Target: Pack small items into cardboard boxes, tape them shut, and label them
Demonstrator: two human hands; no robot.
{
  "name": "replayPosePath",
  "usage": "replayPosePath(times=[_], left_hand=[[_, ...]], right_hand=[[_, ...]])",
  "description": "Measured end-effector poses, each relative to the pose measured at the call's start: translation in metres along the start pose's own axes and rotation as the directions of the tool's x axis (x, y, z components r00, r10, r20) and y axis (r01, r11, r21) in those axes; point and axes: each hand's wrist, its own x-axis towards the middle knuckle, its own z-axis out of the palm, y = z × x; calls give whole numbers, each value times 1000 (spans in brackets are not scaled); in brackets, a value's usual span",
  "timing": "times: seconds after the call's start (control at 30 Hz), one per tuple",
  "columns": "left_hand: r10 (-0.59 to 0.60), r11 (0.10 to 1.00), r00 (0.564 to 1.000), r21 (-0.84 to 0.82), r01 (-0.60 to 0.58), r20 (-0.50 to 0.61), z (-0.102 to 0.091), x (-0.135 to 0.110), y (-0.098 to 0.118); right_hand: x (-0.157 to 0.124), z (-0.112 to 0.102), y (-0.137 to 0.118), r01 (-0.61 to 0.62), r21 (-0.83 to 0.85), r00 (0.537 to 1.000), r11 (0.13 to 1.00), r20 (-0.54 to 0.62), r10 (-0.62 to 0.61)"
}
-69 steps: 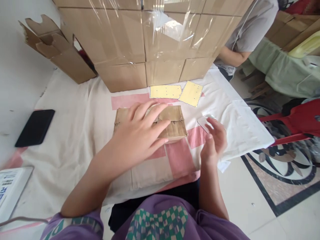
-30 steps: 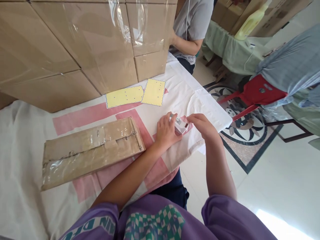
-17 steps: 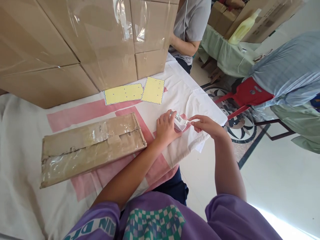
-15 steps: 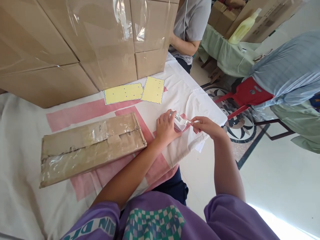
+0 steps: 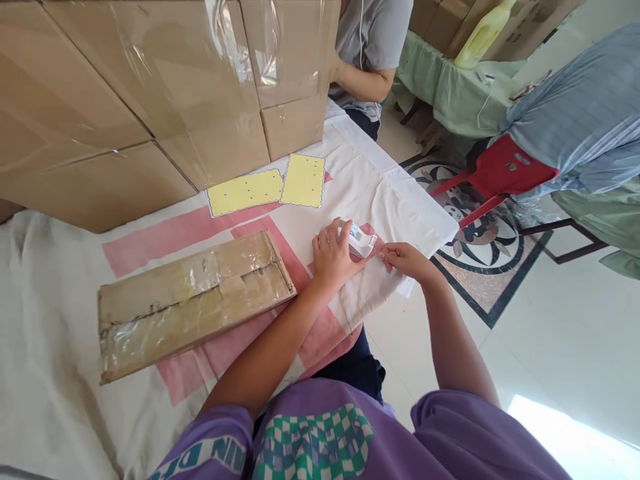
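Observation:
On the cloth near the table's right corner, my left hand (image 5: 334, 252) is closed around a small white tape dispenser (image 5: 364, 243). Its toothed end points right, past my fingers, and part of its body is hidden by them. Just right of that end, my right hand (image 5: 404, 260) is closed in a pinch, with thumb and forefinger pressed together. Whatever lies between those fingertips is too small to make out. Beyond my left hand lie two yellow cards (image 5: 303, 180) with scalloped edges and small dots, one overlapping the other.
A taped flat cardboard box (image 5: 197, 303) lies left of my left forearm. Large stacked cartons (image 5: 200, 87) wall off the table's far side. The white tablecloth (image 5: 395, 193) has pink bands. A person (image 5: 373, 73) sits beyond; another is by a red chair (image 5: 520, 163).
My right hand has drawn slightly away from the dispenser's end, opening a small gap. The dispenser has tilted a little in my left hand. The whole view has shifted slightly.

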Motion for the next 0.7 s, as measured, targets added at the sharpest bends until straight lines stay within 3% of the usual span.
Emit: replayPosePath(times=[0.2, 0.3, 0.37, 0.47, 0.6, 0.7], left_hand=[[85, 992, 992, -85, -93, -97, -11, 2, 3], [168, 950, 980, -249, -190, -106, -38, 3, 16], [218, 912, 976, -354, -207, -11, -63, 1, 28], [259, 933, 961, -285, -221, 100, -101, -12, 42], [363, 931, 920, 9, -366, -145, -155, -45, 40], [377, 922, 861, 52, -383, -341, -206, -73, 25]], right_hand=[[-35, 11, -9, 164, 154, 981, 974, -127, -145], [-55, 23, -27, 253, 163, 964, 954, -122, -236], [-67, 33, -42, 315, 168, 947, 934, -115, -299], [-82, 49, -64, 388, 174, 921, 905, -100, -376], [-78, 70, -82, 437, 94, 897, 895, -115, -426], [-54, 86, -88, 397, -94, 910, 913, -92, -405]])
